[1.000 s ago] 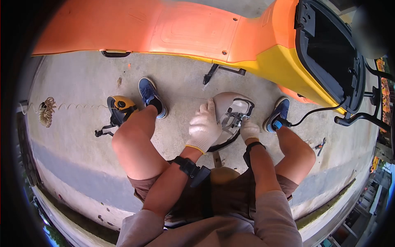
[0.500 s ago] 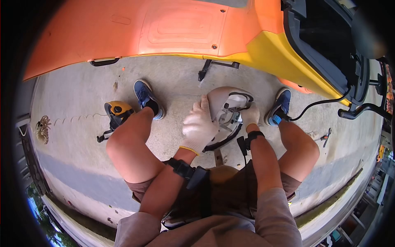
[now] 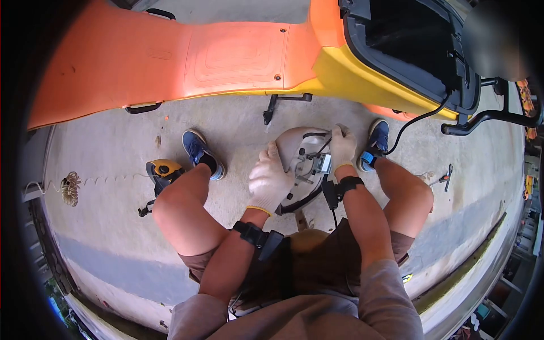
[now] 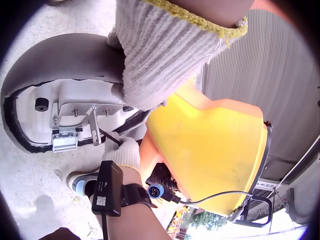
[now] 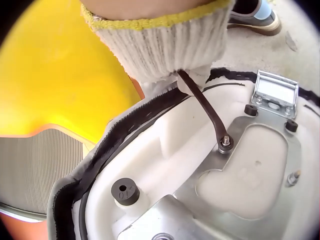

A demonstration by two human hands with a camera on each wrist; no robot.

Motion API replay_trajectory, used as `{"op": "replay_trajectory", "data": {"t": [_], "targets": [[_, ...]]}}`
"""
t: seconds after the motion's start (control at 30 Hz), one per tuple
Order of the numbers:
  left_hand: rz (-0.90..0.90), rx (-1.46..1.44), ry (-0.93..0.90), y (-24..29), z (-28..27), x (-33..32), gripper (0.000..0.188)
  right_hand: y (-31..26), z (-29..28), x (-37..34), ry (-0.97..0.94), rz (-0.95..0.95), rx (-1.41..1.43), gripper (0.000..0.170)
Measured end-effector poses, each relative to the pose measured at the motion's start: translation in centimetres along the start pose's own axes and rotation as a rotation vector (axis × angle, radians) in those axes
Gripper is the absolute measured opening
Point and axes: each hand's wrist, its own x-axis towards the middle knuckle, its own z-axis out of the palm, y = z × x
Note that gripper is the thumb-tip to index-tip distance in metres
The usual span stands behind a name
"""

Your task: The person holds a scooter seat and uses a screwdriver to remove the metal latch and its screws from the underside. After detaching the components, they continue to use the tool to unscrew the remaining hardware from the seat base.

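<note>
An upturned grey vehicle seat (image 3: 291,141) lies between the person's legs, its white underside and black trim facing up. My gloved left hand (image 3: 271,177) grips its left side, thumb over the rim and fingers along the outer cover. With my gloved right hand (image 3: 342,148) I hold a dark wrench (image 5: 204,104) near the seat's far right rim. In the right wrist view, its ring end sits around a nut on a threaded stud (image 5: 226,140) of the metal bracket (image 5: 295,165). A silver hinge (image 5: 276,91) is fastened at the bracket's edge. The right fingers are mostly hidden there.
An orange and yellow vehicle body (image 3: 238,56) stretches across the far side, its black cable (image 3: 403,133) reaching a blue connector (image 3: 368,157) by the right shoe. A yellow-and-black tool (image 3: 164,170) with a coiled hose lies left; pliers (image 3: 448,178) lie right.
My right hand has moved away from the body toward the seat's far rim, and the wrench now shows angled over the bracket. The left hand keeps its hold. The head view has shifted.
</note>
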Motion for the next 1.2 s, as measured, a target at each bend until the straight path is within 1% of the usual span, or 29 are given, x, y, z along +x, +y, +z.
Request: {"op": "replay_trajectory", "data": {"t": [0.03,0.07,0.13,0.17,0.2,0.27,0.3,0.33,0.4,0.43,0.5,0.53,0.6,0.63,0.67,0.73,0.77,0.83,0.87,0.93,0.97,1.07,1.1,1.17,1.2], "targets": [[-0.004,0.004,0.006,0.0,0.1,-0.1,0.077,-0.2,-0.1,0.0,-0.041,0.016,0.024,0.04],[0.003,0.0,0.011,0.1,0.0,-0.1,0.077,-0.3,-0.2,-0.4,-0.034,0.009,0.025,0.04],[-0.031,0.014,-0.03,0.3,-0.3,0.1,0.076,-1.5,-0.7,-2.4,-0.024,-0.055,-0.042,0.041],[-0.026,0.012,-0.022,0.4,-0.5,0.1,0.076,-1.9,-1.0,-3.3,-0.042,-0.051,-0.102,0.043],[-0.041,0.006,-0.035,0.5,-0.6,0.1,0.076,-2.8,-1.7,-4.3,-0.04,-0.055,-0.099,0.043],[-0.057,0.0,-0.044,0.4,-0.8,0.1,0.076,-4.9,-3.1,-6.4,-0.219,-0.067,-0.304,0.042],[-0.047,-0.013,-0.038,0.3,-0.7,0.2,0.076,-5.1,-3.1,-7.3,-0.181,-0.178,-0.381,0.039],[-0.035,-0.025,-0.031,0.3,-0.7,0.2,0.076,-5.3,-3.6,-8.0,-0.177,-0.18,-0.378,0.039],[-0.029,-0.022,-0.018,0.4,-0.5,0.3,0.077,-6.0,-5.0,-9.3,-0.241,-0.232,-0.468,0.036],[-0.029,-0.018,-0.008,0.4,-0.6,0.3,0.078,-5.8,-5.5,-9.7,-0.235,-0.237,-0.468,0.036],[-0.026,-0.025,0.0,0.6,-0.5,0.0,0.078,-4.9,-6.2,-10.6,-0.446,-0.118,-0.369,0.033],[-0.027,-0.029,0.005,0.6,-0.6,-0.1,0.079,-3.3,-6.0,-10.9,-0.443,-0.12,-0.37,0.033],[-0.025,-0.019,-0.004,0.6,-0.5,0.0,0.08,0.2,-5.0,-10.8,-0.572,-0.011,-0.215,0.03],[-0.024,-0.007,-0.014,0.6,-0.4,0.0,0.081,-3.5,-6.2,-12.1,-0.589,0.153,-0.234,0.029],[-0.023,-0.008,-0.012,0.5,-0.4,0.0,0.081,-3.1,-6.2,-11.9,-0.588,0.151,-0.234,0.029],[-0.021,-0.017,0.002,0.1,-0.4,0.1,0.08,-1.8,-6.1,-11.2,-0.669,0.401,0.021,0.03],[-0.02,-0.017,0.006,0.0,-0.3,0.1,0.08,-1.2,-6.1,-11.0,-0.67,0.397,0.023,0.03],[-0.023,-0.047,0.013,0.0,-0.3,0.1,0.079,-0.2,-6.4,-11.1,-0.752,0.457,0.251,0.034],[-0.019,-0.052,0.017,0.0,-0.4,0.1,0.079,0.3,-6.5,-11.2,-0.75,0.449,0.25,0.034],[-0.032,-0.046,-0.011,0.1,-0.6,0.1,0.08,1.6,-6.5,-11.3,-0.803,0.39,0.123,0.036],[-0.03,-0.049,-0.006,0.2,-0.6,0.1,0.08,2.2,-6.4,-10.9,-0.837,0.31,-0.07,0.028],[-0.032,-0.044,-0.012,0.1,-0.4,0.2,0.081,3.1,-6.1,-10.8,-0.88,0.265,-0.12,0.029],[-0.037,-0.035,-0.014,0.2,-0.3,0.2,0.082,3.9,-5.8,-10.7,-0.88,0.263,-0.119,0.029],[-0.042,-0.022,-0.015,0.1,-0.2,0.3,0.083,5.4,-5.2,-10.4,-0.769,0.142,-0.173,0.034],[-0.044,-0.019,-0.022,0.1,-0.2,0.3,0.083,5.5,-5.1,-10.6,-0.769,0.143,-0.17,0.034]]}}
